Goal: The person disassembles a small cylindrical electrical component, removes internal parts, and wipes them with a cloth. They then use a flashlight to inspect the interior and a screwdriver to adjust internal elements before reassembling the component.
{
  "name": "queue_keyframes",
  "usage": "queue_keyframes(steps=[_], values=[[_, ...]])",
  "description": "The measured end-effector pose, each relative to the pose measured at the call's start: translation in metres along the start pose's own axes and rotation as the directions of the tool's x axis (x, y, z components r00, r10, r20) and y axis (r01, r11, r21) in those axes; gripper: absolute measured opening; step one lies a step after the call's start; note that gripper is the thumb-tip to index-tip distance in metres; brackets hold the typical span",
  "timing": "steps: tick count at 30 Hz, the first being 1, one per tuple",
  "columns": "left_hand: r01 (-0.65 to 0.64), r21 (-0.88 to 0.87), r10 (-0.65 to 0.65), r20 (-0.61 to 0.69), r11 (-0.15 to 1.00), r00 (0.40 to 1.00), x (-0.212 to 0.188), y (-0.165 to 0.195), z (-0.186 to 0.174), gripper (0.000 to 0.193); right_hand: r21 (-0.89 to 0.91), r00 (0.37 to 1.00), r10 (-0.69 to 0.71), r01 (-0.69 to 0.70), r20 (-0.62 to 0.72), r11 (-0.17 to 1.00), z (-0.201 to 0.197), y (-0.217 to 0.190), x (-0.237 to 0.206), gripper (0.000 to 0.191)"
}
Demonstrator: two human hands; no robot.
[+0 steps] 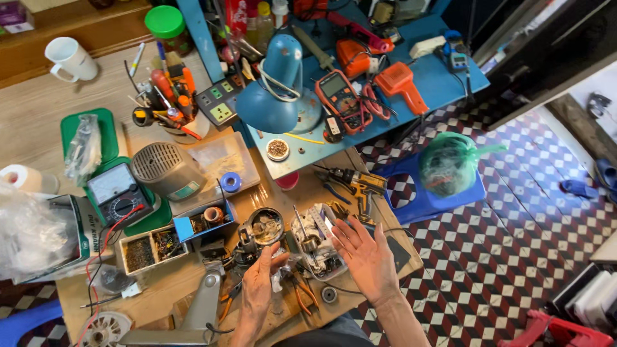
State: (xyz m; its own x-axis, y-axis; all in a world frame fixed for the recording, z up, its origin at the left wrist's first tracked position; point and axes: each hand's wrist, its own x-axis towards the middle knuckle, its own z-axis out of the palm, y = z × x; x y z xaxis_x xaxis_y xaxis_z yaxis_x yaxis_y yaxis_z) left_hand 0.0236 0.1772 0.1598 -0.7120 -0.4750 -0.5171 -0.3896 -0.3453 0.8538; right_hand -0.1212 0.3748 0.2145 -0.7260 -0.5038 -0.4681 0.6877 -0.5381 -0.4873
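While my left hand [260,283] pinches a small part, unclear which, beside the round metal motor housing [262,228] at the desk's [38,115] near edge, I judge steady support matters. My right hand [366,257] hovers flat, its grip spread wide and empty, over the clear parts tray [318,247].

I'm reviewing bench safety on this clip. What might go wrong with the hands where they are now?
1. The right hand hovers open beside a clear tray of small parts near the bench edge; a nudge might tip it to the tiled floor.
2. The left hand reaches among loose pliers and wires, which may snag.
3. The cordless drill lies close to the edge.
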Motion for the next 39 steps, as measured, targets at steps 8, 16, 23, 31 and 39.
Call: queue_keyframes(steps=[8, 16, 23, 31, 39], values=[[0.013, -0.019, -0.008, 0.243, 1.000, 0.970, -0.016, -0.048, 0.059, 0.066, 0.160, 0.987, -0.156, 0.162, -0.048, 0.974, -0.013, -0.011, -0.081, 0.079], [0.162, -0.044, -0.142, 0.307, 0.986, 0.941, -0.040, -0.061, 0.135, 0.073, 0.205, 0.968, -0.196, 0.226, -0.158, 0.952, -0.083, -0.060, -0.123, 0.080], [0.056, 0.019, -0.059, 0.370, 0.998, 0.927, -0.051, -0.078, 0.295, 0.078, 0.149, 0.912, -0.194, 0.262, -0.362, 0.953, -0.205, -0.162, -0.157, 0.074], [0.093, 0.032, -0.098, 0.275, 0.995, 0.956, -0.069, -0.106, 0.432, 0.079, 0.054, 0.917, -0.260, 0.288, -0.301, 0.956, -0.305, -0.276, -0.166, 0.071], [0.090, -0.161, -0.073, 0.104, 0.983, 0.992, -0.037, -0.124, 0.437, 0.063, -0.008, 0.962, -0.080, 0.081, -0.261, 0.997, -0.310, -0.307, -0.116, 0.070]])
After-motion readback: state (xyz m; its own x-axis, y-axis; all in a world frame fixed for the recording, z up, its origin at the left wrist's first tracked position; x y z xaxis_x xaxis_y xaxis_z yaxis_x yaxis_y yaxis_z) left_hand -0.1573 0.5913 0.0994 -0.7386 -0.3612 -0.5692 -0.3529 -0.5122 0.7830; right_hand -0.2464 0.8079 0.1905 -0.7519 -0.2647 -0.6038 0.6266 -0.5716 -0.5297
